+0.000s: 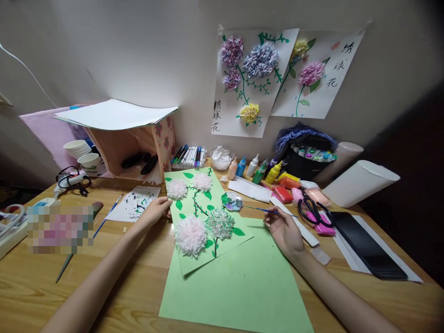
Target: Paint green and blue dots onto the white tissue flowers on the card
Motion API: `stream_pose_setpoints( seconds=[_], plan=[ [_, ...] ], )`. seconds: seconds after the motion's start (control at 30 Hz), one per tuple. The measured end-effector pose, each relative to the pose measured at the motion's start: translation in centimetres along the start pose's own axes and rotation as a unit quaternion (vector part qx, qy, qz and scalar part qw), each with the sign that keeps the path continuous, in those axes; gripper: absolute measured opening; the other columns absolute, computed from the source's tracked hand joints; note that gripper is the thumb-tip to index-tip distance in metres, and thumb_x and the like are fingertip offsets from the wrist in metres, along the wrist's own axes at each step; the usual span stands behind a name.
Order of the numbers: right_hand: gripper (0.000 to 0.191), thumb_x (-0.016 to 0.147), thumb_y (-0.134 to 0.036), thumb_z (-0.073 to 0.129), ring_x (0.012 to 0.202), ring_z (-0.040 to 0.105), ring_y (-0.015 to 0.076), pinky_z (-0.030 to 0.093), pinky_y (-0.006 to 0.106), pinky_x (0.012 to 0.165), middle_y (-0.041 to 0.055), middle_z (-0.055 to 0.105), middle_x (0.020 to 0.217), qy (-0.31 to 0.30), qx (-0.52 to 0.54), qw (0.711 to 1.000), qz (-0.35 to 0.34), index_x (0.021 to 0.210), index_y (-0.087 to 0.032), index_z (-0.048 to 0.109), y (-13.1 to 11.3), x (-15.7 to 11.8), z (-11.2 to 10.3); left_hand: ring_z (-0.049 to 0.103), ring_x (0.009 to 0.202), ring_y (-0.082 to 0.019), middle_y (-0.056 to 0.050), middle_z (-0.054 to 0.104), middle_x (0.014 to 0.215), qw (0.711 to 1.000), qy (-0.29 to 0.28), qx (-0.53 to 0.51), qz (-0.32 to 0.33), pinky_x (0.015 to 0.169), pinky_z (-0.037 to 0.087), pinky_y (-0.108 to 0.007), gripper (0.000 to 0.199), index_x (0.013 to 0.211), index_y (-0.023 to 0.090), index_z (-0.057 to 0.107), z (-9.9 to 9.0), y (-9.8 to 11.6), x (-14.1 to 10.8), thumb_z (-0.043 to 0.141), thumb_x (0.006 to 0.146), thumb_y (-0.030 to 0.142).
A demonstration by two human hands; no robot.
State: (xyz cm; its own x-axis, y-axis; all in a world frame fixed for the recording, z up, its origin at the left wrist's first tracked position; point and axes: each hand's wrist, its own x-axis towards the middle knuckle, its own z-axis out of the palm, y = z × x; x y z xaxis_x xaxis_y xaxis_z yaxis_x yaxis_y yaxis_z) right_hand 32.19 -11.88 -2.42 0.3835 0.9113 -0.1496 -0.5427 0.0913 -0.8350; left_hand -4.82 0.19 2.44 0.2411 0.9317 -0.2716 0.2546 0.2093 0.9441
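Note:
My left hand (pixel 157 209) pinches the left edge of a light green flower picture (pixel 194 267), which lies tilted over a larger green sheet (pixel 236 296). Raised paper blossoms stand out on it: pale pink ones (pixel 190 236) and one tinged with green (pixel 220 223), among painted leaves and stems. Between the fingers of my right hand (pixel 285 230) is a thin blue paintbrush (pixel 265 210). Its bristle end points left to a small paint palette (pixel 232 201) with green and purple paint, beside the picture's right edge. Whether the bristles touch the palette I cannot tell.
Paint bottles (pixel 259 173), a marker set (pixel 189 156) and a glass bowl (pixel 222 158) line the back. Scissors (pixel 315 212), clay packs (pixel 282 194) and a black phone-like slab (pixel 367 245) lie right. Leftward are a paint-marked sheet (pixel 134 203) and another brush (pixel 107 216).

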Motion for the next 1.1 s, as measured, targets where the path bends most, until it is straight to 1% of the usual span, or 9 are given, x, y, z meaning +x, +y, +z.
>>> stream_pose_setpoints(
  seconds=[0.1,0.23,0.4,0.5,0.57,0.67,0.77,0.93,1.1],
  plan=[
    [0.017,0.072,-0.041,0.071,0.066,0.062,0.0162,0.048,0.028,0.056,0.0016,0.067,0.072,-0.019,-0.028,0.999,-0.008,0.076,-0.024,0.07,0.0,0.4,0.3,0.048,0.043,-0.012,0.002,0.053,0.046,1.0,-0.001,-0.003,0.0,0.047,0.042,-0.024,0.038,0.055,0.019,0.051,-0.5,-0.6,0.3,0.07,0.057,0.052],
    [0.02,0.073,-0.044,0.068,0.062,0.058,0.0146,0.045,0.026,0.054,0.0011,0.066,0.068,-0.051,-0.081,0.995,-0.036,0.074,-0.023,0.067,-0.1,1.7,1.4,0.052,0.044,-0.012,0.001,0.055,0.047,1.0,0.002,-0.002,0.008,0.05,0.047,-0.026,0.039,0.058,0.018,0.053,-0.1,-1.2,0.8,0.069,0.061,0.053],
    [0.022,0.073,-0.043,0.067,0.059,0.053,0.0126,0.043,0.025,0.055,0.0004,0.065,0.07,-0.07,-0.124,0.988,-0.067,0.078,-0.022,0.066,0.2,4.0,2.9,0.056,0.045,-0.016,0.0,0.058,0.048,0.999,0.031,0.017,0.016,0.049,0.047,-0.026,0.037,0.068,0.017,0.058,0.3,-1.4,1.0,0.071,0.062,0.051],
    [0.024,0.074,-0.044,0.069,0.061,0.053,0.013,0.043,0.025,0.056,0.0011,0.066,0.07,-0.081,-0.162,0.98,-0.082,0.079,-0.02,0.067,0.3,4.7,3.3,0.053,0.042,-0.015,0.002,0.058,0.051,0.995,0.074,0.049,0.035,0.045,0.042,-0.025,0.037,0.075,0.018,0.059,0.2,-1.8,0.9,0.068,0.067,0.053],
    [0.025,0.076,-0.044,0.069,0.062,0.054,0.0135,0.044,0.026,0.057,0.0014,0.066,0.072,-0.086,-0.185,0.975,-0.089,0.08,-0.02,0.068,0.4,4.8,3.3,0.051,0.04,-0.014,0.002,0.061,0.059,0.986,0.117,0.101,0.061,0.044,0.04,-0.026,0.034,0.078,0.019,0.06,0.3,-2.1,0.6,0.062,0.075,0.053],
    [0.024,0.077,-0.044,0.069,0.062,0.054,0.0132,0.043,0.025,0.056,0.0008,0.066,0.073,-0.087,-0.206,0.97,-0.096,0.082,-0.02,0.068,0.5,4.8,3.1,0.053,0.044,-0.014,0.001,0.063,0.066,0.966,0.171,0.173,0.087,0.048,0.042,-0.027,0.027,0.084,0.02,0.062,0.4,-2.3,0.0,0.05,0.086,0.045],
    [0.023,0.076,-0.042,0.068,0.062,0.054,0.013,0.043,0.025,0.055,0.0005,0.066,0.074,-0.086,-0.229,0.964,-0.102,0.085,-0.02,0.067,0.6,4.7,2.9,0.055,0.046,-0.016,0.001,0.063,0.067,0.96,0.203,0.169,0.096,0.049,0.043,-0.027,0.025,0.089,0.022,0.062,0.7,-2.4,-0.3,0.044,0.09,0.04],
    [0.023,0.077,-0.041,0.066,0.059,0.052,0.0124,0.043,0.025,0.055,0.0,0.064,0.072,-0.074,-0.261,0.957,-0.102,0.086,-0.02,0.067,0.6,4.6,2.8,0.054,0.046,-0.015,0.002,0.059,0.062,0.964,0.211,0.127,0.098,0.048,0.041,-0.026,0.022,0.078,0.023,0.053,1.0,-2.5,-0.4,0.042,0.091,0.037],
    [0.023,0.081,-0.043,0.062,0.061,0.053,0.0129,0.043,0.026,0.057,0.0005,0.063,0.073,-0.069,-0.263,0.956,-0.108,0.084,-0.02,0.067,0.3,4.2,2.8,0.05,0.046,-0.015,0.003,0.052,0.054,0.962,0.194,0.161,0.11,0.052,0.038,-0.027,0.033,0.065,0.023,0.046,0.8,-2.7,-0.3,0.041,0.093,0.04]
  ],
)
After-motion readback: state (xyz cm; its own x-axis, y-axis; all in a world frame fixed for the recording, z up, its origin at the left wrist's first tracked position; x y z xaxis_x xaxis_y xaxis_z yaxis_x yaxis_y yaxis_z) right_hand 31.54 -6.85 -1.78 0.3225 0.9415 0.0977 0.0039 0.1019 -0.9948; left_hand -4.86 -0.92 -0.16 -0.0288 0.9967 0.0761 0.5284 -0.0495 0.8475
